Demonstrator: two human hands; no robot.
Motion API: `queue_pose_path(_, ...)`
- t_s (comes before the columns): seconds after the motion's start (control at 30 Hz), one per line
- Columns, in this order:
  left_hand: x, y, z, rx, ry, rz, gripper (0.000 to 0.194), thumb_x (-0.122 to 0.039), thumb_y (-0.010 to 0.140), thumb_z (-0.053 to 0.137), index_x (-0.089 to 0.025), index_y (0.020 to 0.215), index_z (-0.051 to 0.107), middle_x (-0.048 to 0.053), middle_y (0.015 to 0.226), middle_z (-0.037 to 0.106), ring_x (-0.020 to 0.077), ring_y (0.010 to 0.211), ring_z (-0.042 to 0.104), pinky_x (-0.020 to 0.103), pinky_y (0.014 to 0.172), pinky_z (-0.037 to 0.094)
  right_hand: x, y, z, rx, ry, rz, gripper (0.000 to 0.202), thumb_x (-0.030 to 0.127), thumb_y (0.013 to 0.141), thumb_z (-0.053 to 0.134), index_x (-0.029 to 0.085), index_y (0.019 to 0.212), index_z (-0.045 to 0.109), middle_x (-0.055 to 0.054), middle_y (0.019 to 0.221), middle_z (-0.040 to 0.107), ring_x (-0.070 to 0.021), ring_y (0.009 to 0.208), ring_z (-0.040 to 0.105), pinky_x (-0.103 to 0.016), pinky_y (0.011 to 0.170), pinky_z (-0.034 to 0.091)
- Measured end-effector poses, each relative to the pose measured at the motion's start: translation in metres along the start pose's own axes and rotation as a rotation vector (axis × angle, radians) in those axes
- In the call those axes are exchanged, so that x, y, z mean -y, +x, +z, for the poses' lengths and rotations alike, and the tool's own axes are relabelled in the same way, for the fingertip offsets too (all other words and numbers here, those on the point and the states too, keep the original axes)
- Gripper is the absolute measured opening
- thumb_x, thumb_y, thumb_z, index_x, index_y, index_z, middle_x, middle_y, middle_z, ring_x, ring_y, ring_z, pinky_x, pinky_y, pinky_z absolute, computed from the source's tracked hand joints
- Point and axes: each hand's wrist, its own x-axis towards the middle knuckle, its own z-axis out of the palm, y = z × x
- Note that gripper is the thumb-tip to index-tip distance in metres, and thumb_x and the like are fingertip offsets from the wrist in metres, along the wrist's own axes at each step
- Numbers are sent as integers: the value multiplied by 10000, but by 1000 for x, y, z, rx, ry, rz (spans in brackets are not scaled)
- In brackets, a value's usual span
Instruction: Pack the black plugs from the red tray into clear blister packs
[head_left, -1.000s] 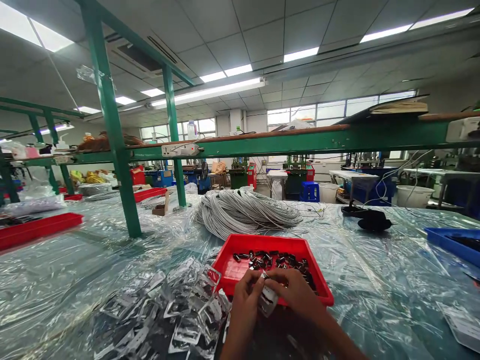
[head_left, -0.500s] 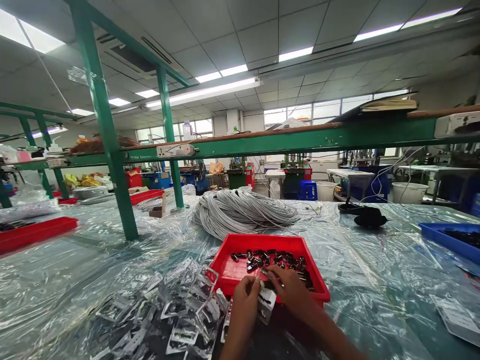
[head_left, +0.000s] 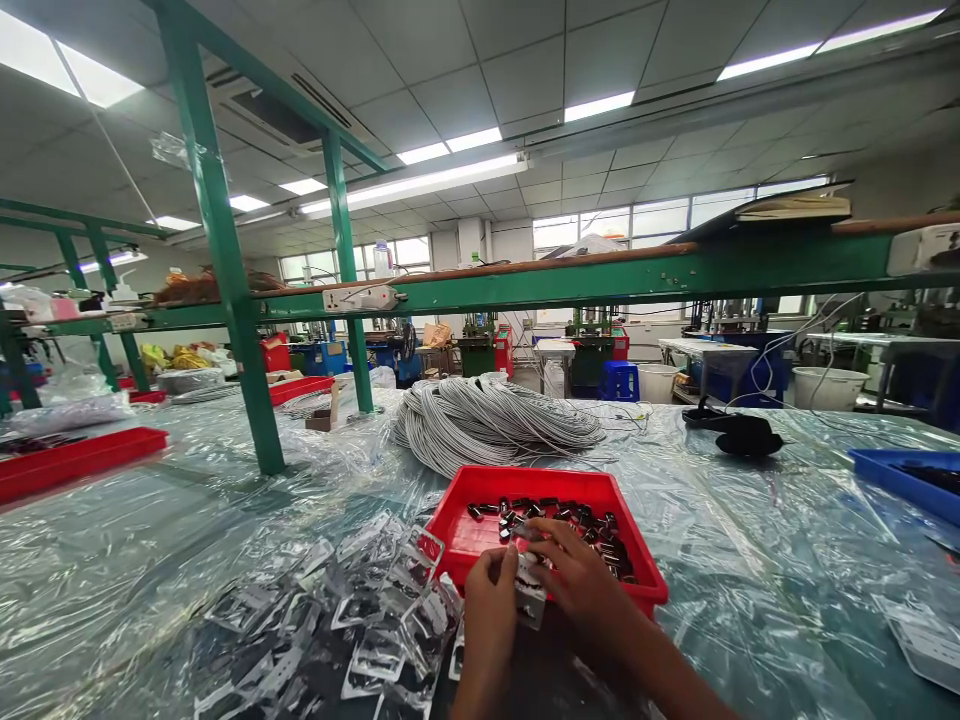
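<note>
My left hand [head_left: 489, 602] is closed, thumb and fingers pinching a small white box-like piece [head_left: 531, 596] with dark slots. Over the same piece bends my right hand [head_left: 583, 572], its fingertips closed at the upper end around a small dark, shiny part that they mostly cover. Both hands are at the near edge of a red tray [head_left: 459, 520]. Inside the tray lie many small black, shiny parts [head_left: 615, 553]. To the left of my hands spreads a heap of clear plastic packs with white frames [head_left: 375, 655].
Behind the tray lies a big coil of grey cable [head_left: 487, 420]. A green post [head_left: 259, 400] stands at the left, and a green shelf beam [head_left: 525, 290] crosses above the table. A blue tray [head_left: 892, 480] and a white card stack [head_left: 926, 640] lie at the right.
The white piece has tilted between my hands, and my right fingers have spread across its top. The whole view has shifted slightly.
</note>
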Motion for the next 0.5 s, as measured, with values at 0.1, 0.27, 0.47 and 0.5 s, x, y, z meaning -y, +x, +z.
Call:
queue_pose_path(0.1,0,-1,-1,-12,14,23,548,-691,678,597,-155,788,612,46,689,623,220,698,583,310,653,448,-10,4,3,-151,141,153,248,320,987,436,211,1031,654,-99,1209,606,-245,1125,581,-377,968,481)
queue_pose_path(0.27,5,2,-3,-43,-86,13,355,-495,731,630,-185,902,600,39,791,666,204,739,621,293,676,479,-34,10,-5,-377,27,538,491,484,856,552,118,1181,586,-208,1287,532,-382,1233,484,-536,1026,408)
queue_pose_path(0.47,7,6,-2,154,-215,19,497,-449,693,712,-170,1094,619,93,1001,699,251,927,652,319,792,501,-21,12,-6,-10,409,509,458,525,872,517,151,1120,609,-131,1045,677,-301,949,644,-452,869,517)
queue_pose_path(0.5,6,6,-2,177,-204,26,508,-481,697,716,-160,1080,631,100,1014,700,257,949,647,321,811,497,-16,13,-4,25,511,505,438,537,875,524,158,1074,618,-110,981,692,-282,888,657,-421,825,533)
